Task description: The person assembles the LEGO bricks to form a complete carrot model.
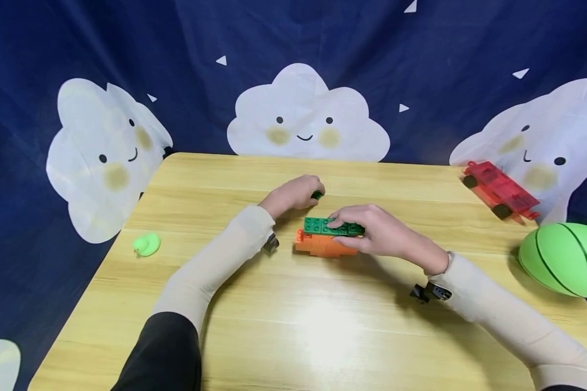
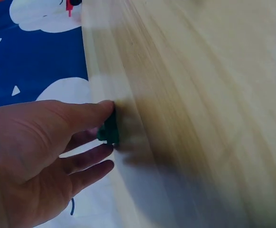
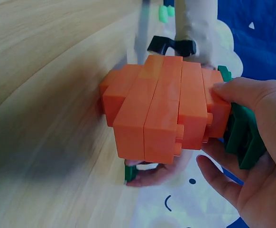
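Right hand (image 1: 386, 236) grips the block build mid-table: fingers curl over the green bricks (image 1: 333, 226) on top, thumb on the near side against the orange bricks (image 1: 323, 245) underneath. Right wrist view shows the same, orange block stack (image 3: 164, 111) held from the side with thumb on its edge, and the green layer (image 3: 244, 137) sitting in the curled fingers (image 3: 223, 183). The build rests on the wooden table (image 1: 298, 336), about centre, slightly toward the far edge. Left hand (image 1: 295, 194) is just behind and left of the build, fingers curled, pinching a small dark green piece (image 1: 317, 194) at its fingertips, down at the tabletop. Left wrist view is blurry but shows the thumb and fingers (image 2: 88, 161) closing on that small green piece (image 2: 109, 130) against the table surface. Both arms wear beige sleeves, with a black wrist mount on each. Around: light green duck toy (image 1: 147, 244) near the table's left edge, well apart from the hands; red toy car chassis (image 1: 501, 190) at the far right corner; green ball with black lines (image 1: 564, 259) at the right edge. Dark blue backdrop with white smiling clouds (image 1: 307, 117) behind the table.
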`<control>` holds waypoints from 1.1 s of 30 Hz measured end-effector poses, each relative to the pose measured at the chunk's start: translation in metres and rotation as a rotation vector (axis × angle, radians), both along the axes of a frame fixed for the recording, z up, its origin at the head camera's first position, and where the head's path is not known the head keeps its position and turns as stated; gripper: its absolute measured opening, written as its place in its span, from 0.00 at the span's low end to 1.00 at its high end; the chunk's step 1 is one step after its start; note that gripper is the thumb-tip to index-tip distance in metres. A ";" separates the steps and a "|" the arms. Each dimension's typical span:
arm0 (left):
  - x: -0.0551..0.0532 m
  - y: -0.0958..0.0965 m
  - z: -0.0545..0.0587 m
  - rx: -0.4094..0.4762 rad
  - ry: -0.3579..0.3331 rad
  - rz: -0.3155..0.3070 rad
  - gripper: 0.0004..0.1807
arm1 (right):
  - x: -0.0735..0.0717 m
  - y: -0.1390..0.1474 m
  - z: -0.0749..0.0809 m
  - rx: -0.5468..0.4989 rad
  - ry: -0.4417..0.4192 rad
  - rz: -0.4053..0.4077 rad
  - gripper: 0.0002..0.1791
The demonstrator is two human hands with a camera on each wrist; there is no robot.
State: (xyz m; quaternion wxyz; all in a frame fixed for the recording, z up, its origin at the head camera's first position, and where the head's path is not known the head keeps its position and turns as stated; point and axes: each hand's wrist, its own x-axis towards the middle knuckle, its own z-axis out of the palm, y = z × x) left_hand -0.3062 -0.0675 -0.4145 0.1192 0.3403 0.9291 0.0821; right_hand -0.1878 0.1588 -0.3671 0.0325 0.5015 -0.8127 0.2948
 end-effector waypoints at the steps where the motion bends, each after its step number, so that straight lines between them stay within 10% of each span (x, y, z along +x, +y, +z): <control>1: 0.002 -0.001 0.001 0.009 -0.004 -0.002 0.14 | 0.000 0.000 0.000 0.000 0.006 -0.002 0.09; 9: 0.034 -0.025 0.025 0.319 -0.152 0.023 0.22 | 0.000 -0.001 -0.003 -0.015 0.036 0.002 0.11; 16: 0.082 -0.053 0.052 0.615 -0.141 0.000 0.20 | -0.001 0.000 -0.005 -0.008 0.065 0.030 0.19; 23: 0.119 -0.060 0.060 0.686 -0.093 0.003 0.22 | -0.003 0.000 -0.004 -0.003 0.066 0.047 0.17; 33: 0.127 -0.054 0.049 0.734 -0.045 -0.028 0.18 | -0.003 0.000 -0.009 -0.025 0.058 0.055 0.17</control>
